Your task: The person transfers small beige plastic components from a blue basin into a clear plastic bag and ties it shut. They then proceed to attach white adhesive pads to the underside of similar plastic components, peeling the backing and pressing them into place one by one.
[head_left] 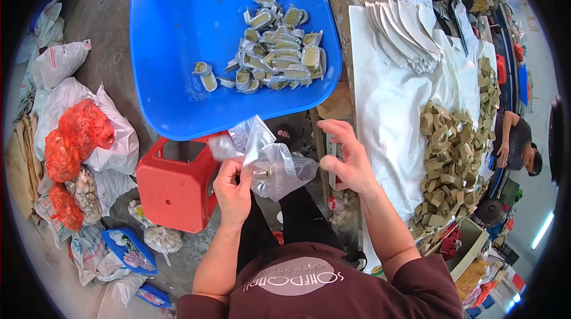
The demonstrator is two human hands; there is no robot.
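Observation:
My left hand (234, 191) is closed on the edge of a clear plastic bag (278, 167). The bag hangs loosely over my lap, and a small olive piece seems to show through it near my fingertips. To the right of the bag, my right hand (350, 161) is raised with its fingers apart and nothing in it. Just beyond both hands stands a large blue tub (178, 102). Inside it, a heap of small olive pieces wrapped in clear plastic (279, 51) lies toward the right side.
A red plastic stool (172, 194) stands under the tub's near left edge. Bulging white bags (65, 90) and orange bags (86, 129) crowd the left. On the right, a white sheet (392, 140) bears loose olive pieces (452, 170) and curved pale strips (407, 33). Another person (517, 143) is farther right.

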